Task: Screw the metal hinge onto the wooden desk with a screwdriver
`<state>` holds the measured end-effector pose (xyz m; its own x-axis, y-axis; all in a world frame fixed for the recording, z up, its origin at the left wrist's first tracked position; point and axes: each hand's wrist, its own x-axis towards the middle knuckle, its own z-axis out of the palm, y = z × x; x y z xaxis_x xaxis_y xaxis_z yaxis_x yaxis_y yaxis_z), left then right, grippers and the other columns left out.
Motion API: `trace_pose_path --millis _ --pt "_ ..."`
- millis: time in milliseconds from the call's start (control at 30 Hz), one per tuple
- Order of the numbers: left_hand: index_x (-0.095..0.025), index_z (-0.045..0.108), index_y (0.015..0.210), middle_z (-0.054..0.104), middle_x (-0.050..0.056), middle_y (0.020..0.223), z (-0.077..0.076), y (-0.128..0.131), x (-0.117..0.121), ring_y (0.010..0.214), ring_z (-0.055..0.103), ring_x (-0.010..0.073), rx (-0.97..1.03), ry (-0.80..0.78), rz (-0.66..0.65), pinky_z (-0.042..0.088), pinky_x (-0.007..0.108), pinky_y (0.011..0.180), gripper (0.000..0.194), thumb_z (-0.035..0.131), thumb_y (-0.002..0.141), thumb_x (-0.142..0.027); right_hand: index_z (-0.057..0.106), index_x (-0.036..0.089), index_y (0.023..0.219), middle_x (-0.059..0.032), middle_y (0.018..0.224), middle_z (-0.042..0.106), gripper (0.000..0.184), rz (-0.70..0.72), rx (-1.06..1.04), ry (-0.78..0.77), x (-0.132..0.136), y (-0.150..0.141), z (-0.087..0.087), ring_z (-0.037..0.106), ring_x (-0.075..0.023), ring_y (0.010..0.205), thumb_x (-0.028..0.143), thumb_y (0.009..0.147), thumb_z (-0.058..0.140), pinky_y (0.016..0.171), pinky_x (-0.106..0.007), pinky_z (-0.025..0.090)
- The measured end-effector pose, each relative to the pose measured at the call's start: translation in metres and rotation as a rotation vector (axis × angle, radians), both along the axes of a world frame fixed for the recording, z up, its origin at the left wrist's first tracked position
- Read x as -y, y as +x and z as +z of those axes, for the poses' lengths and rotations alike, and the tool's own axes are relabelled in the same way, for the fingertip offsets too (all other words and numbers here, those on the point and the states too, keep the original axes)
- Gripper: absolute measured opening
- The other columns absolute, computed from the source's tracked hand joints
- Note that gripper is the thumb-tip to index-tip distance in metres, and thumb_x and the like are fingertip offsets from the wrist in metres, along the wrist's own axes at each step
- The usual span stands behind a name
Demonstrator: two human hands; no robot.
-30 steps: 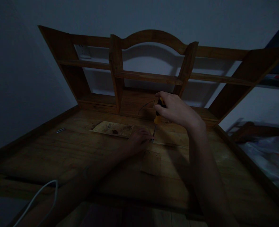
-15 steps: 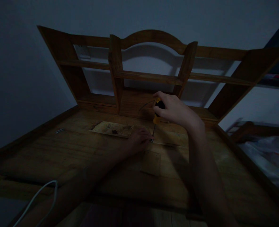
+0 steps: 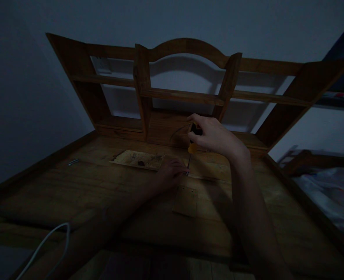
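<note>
In my right hand (image 3: 214, 134) is a screwdriver (image 3: 192, 147) with a yellow and black handle, fingers wrapped round its top. It stands nearly upright, and its thin shaft runs down to a small shiny metal piece (image 3: 186, 173) at the board's edge. My left hand (image 3: 170, 173) rests low on the desk, its fingertips closed at that metal piece beside the screwdriver tip. The piece is too small and dark to name its kind. Just nearer to me lies a small square wooden board (image 3: 185, 201) with little holes along its far edge.
A stained wooden strip (image 3: 138, 160) lies left of my left hand. A small metal object (image 3: 73, 161) sits farther left on the desk (image 3: 81, 190). A wooden shelf unit (image 3: 183, 94) stands along the back. A white cable (image 3: 48, 237) loops at the lower left.
The screwdriver handle has turned slightly in my right hand, showing less yellow near the top. Both hands stay in nearly the same place, and the view has shifted a little.
</note>
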<state>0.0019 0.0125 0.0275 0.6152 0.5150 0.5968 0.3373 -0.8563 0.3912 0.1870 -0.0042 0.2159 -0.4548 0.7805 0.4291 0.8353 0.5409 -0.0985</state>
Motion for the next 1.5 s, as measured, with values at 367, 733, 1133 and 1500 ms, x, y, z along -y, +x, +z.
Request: trace_pose_path --millis 367,733,1133,1500 --pt "-0.023 0.074 0.113 0.074 0.005 0.106 -0.003 0.0 -0.003 0.105 0.064 0.0219 -0.02 -0.01 -0.002 0.049 0.042 0.098 0.031 0.052 0.094 -0.013 0.06 0.017 0.127 -0.0136 0.119 0.069 0.04 -0.064 0.016 0.021 0.004 0.0 0.002 0.065 -0.0293 0.107 0.035 0.093 0.051 0.09 -0.037 0.047" --pt "-0.023 0.074 0.113 0.075 0.004 0.107 -0.002 0.0 -0.003 0.106 0.064 0.022 -0.009 -0.004 -0.016 0.049 0.042 0.098 0.03 0.052 0.094 -0.014 0.057 0.017 0.126 -0.014 0.111 0.071 0.043 -0.15 0.048 0.047 0.003 -0.004 0.0 0.066 -0.0305 0.101 0.046 0.096 0.048 0.085 -0.039 0.047" --pt "-0.023 0.074 0.114 0.075 0.004 0.106 -0.003 0.0 -0.003 0.104 0.065 0.0218 0.001 0.0 -0.027 0.05 0.043 0.098 0.032 0.052 0.093 -0.013 0.059 0.016 0.126 -0.0156 0.103 0.072 0.047 -0.189 0.068 0.091 0.003 -0.004 -0.002 0.067 -0.0345 0.097 0.051 0.096 0.048 0.083 -0.044 0.048" --pt "-0.024 0.073 0.115 0.075 0.004 0.108 -0.007 0.0 -0.005 0.106 0.064 0.0216 -0.017 -0.008 -0.015 0.048 0.043 0.1 0.03 0.051 0.096 -0.016 0.059 0.018 0.126 -0.0115 0.106 0.072 0.036 -0.06 0.028 0.077 -0.004 -0.001 -0.006 0.067 -0.0291 0.104 0.04 0.098 0.052 0.091 -0.039 0.047"
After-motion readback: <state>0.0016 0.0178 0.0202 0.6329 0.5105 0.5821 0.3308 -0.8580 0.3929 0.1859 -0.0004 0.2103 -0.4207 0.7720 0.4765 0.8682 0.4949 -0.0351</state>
